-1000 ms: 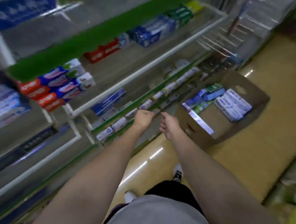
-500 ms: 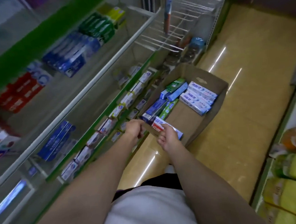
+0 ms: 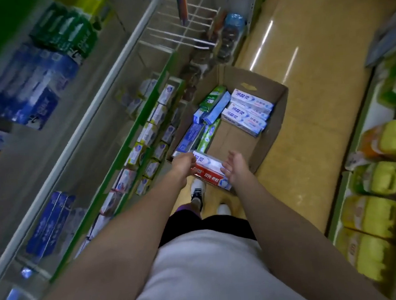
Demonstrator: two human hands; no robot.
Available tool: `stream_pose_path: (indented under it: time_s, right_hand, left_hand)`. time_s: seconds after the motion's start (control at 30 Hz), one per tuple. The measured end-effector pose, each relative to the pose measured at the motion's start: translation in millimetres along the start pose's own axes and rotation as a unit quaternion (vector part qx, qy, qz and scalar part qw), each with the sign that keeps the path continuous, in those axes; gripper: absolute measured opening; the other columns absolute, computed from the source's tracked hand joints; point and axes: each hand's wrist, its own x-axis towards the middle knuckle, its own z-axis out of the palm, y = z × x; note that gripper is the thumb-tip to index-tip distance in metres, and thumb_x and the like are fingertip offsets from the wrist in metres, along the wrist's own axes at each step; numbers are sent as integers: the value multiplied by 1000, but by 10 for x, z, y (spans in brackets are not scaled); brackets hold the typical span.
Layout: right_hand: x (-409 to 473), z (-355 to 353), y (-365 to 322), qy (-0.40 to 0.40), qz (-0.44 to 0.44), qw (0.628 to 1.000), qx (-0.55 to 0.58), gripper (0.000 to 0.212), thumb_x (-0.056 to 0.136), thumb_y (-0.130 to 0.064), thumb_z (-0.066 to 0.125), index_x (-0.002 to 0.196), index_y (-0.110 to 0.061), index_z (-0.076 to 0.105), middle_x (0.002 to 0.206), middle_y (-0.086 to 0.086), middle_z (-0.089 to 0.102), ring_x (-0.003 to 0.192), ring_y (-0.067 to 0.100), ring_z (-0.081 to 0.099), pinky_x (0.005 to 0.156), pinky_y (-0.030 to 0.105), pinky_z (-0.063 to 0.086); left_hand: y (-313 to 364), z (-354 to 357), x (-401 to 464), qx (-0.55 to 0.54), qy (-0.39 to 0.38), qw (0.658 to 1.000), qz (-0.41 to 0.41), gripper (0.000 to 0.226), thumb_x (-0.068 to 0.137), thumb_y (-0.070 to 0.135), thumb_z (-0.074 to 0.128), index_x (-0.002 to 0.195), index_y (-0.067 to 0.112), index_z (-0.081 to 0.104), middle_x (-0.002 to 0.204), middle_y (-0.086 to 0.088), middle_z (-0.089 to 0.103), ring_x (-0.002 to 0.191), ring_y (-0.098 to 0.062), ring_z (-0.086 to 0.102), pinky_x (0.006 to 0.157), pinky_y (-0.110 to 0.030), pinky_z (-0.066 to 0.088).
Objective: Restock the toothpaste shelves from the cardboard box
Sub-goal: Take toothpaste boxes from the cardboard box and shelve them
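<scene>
An open cardboard box (image 3: 281, 111) stands on the floor beside the shelves. It holds white toothpaste cartons (image 3: 248, 113) at the far right and blue (image 3: 191, 136) and green cartons (image 3: 212, 97) along the left. At its near edge lie red-and-white toothpaste cartons (image 3: 209, 170). My left hand (image 3: 183, 165) grips their left end with curled fingers. My right hand (image 3: 234, 168) is at their right end, fingers loosely spread, touching them.
Toothpaste shelves (image 3: 125, 61) run along the left, with blue packs (image 3: 29, 91), green packs (image 3: 66, 30) and small cartons (image 3: 149, 132) lower down. A white wire rack (image 3: 184, 33) is beyond. Yellow packs (image 3: 373, 219) fill the right-hand shelves. My feet (image 3: 197, 192) stand just before the box.
My view has swung from the shelves down to the box. Both hands have reached to its near edge and now flank the red-and-white cartons, the right hand's fingers spreading.
</scene>
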Motion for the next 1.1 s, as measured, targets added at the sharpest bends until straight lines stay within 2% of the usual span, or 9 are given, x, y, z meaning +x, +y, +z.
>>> stream_pose_path:
  time_s: [0.1,0.2,0.33,0.4,0.53,0.6,0.8,1.0,1.1]
  right_hand:
    - [144,-111,9,14,7,1000,8,39,108,-29,44,141,-10,49,110,4,56,102,18,63,75,22,52]
    - [230,-155,29,39,15,999,2,12,106,-28,45,109,-20,54,80,-4,56,65,8,53,57,21,43]
    - [502,-157,116,59,64,996,16,30,99,-34,57,116,-10,62,103,5,68,85,20,67,64,27,53]
    - [644,-149,151,76,89,993,31,32,99,-32,59,120,-8,64,114,11,72,95,25,71,71,32,59]
    - [875,-147,220,86,127,988,22,27,100,-28,60,112,-5,64,106,17,72,99,32,71,95,48,57]
    - [1019,-191,272,101,131,986,23,19,100,-24,60,99,-6,63,94,15,70,100,32,70,99,48,55]
    - [1409,-192,497,137,161,977,-15,31,99,-20,58,124,-2,57,108,15,69,98,29,69,86,42,59]
    - [1751,-117,637,152,181,962,-137,50,91,-22,63,138,-16,49,128,12,62,113,29,62,97,45,54]
    - [1806,-31,693,132,197,967,-90,67,84,-9,68,145,-19,41,130,10,61,111,28,63,96,45,56]
  left_hand:
    - [36,118,216,62,-33,997,-24,13,97,7,51,86,9,56,82,-11,53,68,-19,52,68,-33,48]
    - [56,288,402,154,-70,985,-41,11,94,11,55,101,7,63,94,-14,65,79,-25,59,71,-31,47]
    - [77,510,542,219,-108,967,-71,16,98,11,49,107,8,62,91,-13,65,73,-25,60,58,-29,45]
    - [51,613,691,286,-137,947,-48,22,101,12,46,115,8,63,105,-14,67,88,-30,64,67,-31,50]
    - [-67,645,958,479,-154,864,-5,42,104,24,46,142,8,51,144,-12,54,130,-32,51,98,-29,41]
    - [-115,634,1051,546,-174,819,13,41,104,25,46,141,9,51,143,-14,55,130,-33,51,101,-29,40]
    - [-241,594,1390,701,-240,669,62,37,98,27,50,131,13,57,126,-17,62,114,-33,59,97,-40,49]
    - [-286,656,1584,767,-226,593,96,36,93,28,54,126,15,60,129,-15,58,117,-33,56,96,-43,46]
    - [-284,629,1645,798,-218,553,97,47,93,34,54,138,21,52,137,-13,49,125,-33,49,102,-48,40]
